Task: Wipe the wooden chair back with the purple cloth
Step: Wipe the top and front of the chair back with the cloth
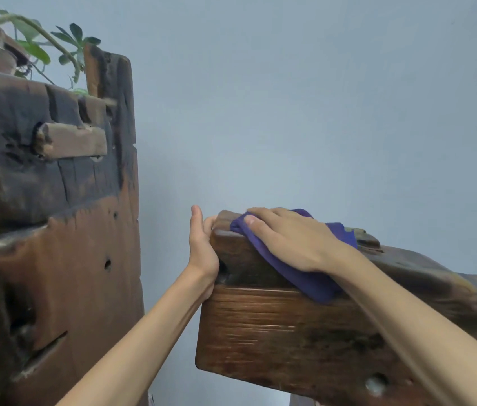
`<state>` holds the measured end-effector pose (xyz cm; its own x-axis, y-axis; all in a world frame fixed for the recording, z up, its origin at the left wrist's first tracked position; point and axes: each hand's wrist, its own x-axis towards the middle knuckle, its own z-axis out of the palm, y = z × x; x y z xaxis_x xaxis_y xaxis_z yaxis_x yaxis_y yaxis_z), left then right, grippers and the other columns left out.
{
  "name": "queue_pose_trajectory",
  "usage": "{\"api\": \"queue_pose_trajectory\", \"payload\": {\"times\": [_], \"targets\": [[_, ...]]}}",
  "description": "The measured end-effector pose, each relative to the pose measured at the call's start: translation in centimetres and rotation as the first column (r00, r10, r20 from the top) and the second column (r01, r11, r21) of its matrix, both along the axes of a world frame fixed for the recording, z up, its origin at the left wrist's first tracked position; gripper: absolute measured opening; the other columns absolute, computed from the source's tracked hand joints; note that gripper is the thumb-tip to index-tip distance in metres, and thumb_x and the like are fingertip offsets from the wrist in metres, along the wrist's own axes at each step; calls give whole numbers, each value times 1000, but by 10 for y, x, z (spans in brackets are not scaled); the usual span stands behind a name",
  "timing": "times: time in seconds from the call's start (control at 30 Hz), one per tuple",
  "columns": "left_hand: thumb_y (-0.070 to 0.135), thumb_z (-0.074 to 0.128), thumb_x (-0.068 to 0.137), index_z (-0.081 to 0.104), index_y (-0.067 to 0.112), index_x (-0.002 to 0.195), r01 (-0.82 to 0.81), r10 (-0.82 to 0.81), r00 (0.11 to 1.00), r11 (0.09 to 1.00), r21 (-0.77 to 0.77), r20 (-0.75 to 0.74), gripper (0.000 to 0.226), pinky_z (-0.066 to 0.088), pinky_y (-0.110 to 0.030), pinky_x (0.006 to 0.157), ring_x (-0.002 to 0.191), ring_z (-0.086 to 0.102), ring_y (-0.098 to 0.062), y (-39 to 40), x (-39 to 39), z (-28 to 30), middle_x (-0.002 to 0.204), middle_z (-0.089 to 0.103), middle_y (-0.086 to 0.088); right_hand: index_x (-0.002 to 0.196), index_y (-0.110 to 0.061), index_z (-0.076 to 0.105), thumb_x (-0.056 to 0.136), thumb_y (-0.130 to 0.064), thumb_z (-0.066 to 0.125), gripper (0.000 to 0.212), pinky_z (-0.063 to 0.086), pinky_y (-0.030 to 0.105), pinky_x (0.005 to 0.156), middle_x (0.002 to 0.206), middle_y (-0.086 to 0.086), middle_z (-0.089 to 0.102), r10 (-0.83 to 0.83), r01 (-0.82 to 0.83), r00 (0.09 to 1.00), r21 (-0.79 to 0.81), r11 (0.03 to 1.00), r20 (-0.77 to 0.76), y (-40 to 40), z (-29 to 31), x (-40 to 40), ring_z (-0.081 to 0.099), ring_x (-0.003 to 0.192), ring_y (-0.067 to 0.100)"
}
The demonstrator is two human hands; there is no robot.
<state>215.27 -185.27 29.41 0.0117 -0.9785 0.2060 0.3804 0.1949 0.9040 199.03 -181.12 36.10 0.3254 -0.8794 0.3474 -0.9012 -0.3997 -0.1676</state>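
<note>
Cloth work shows at the lower middle of the head view: the right hand (292,238) lies flat, fingers spread and extended, palm down on the purple cloth (298,273), pressing it onto the top edge of the wooden chair back (275,332). The cloth drapes from that top edge down over the front face, its loose end hanging toward 5 o'clock of the hand (a second fold shows behind the knuckles, at about 2 o'clock). The left hand (202,250) stands at 9 o'clock of the cloth, open, fingers straight and pointing up, its palm laid against the chair back's left end without curling around it. At 9 to 10 o'clock of the frame rises a dark weathered wooden panel (55,200), with plant leaves (55,45) above it at 11 o'clock. Behind everything is a plain pale wall (319,98).
</note>
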Motion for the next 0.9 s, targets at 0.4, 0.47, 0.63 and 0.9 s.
{"api": "queue_pose_trajectory", "payload": {"times": [0.4, 0.47, 0.63, 0.9], "targets": [[68, 15, 98, 69, 16, 118, 8, -8, 1000, 1000, 25, 17, 78, 60, -25, 65, 99, 72, -22, 9, 9, -9, 105, 77, -10, 112, -11, 64, 109, -33, 31, 39, 43, 38, 85, 129, 23, 65, -72, 87, 996, 488, 869, -51, -89, 32, 14, 63, 99, 30], [73, 15, 92, 68, 22, 121, 32, -36, 999, 992, 120, 25, 79, 61, -28, 74, 107, 71, -25, 17, 12, -41, 109, 77, -4, 106, -13, 66, 102, -48, 29, 51, 44, 36, 77, 122, 19, 68, -205, 187, 978, 560, 807, -31, -86, 36, 12, 66, 92, 27], [78, 17, 83, 61, 22, 128, 55, -7, 996, 840, 540, -91, 84, 58, -49, 88, 112, 67, -32, 35, 16, -147, 118, 74, -7, 109, -12, 75, 96, -49, 39, 53, 52, 39, 84, 108, 14, 76, -190, 162, 982, 611, 775, -19, -88, 44, 40, 74, 98, 32], [69, 19, 96, 59, 24, 123, 43, 41, 992, 771, 635, -117, 66, 37, -63, 110, 125, 54, -36, 30, 12, -179, 141, 59, -10, 66, -19, 70, 90, -18, 50, 31, 46, 24, 67, 72, -1, 70, 45, 421, 761, 546, 724, -647, -80, 47, 154, 61, 75, 24]]}}
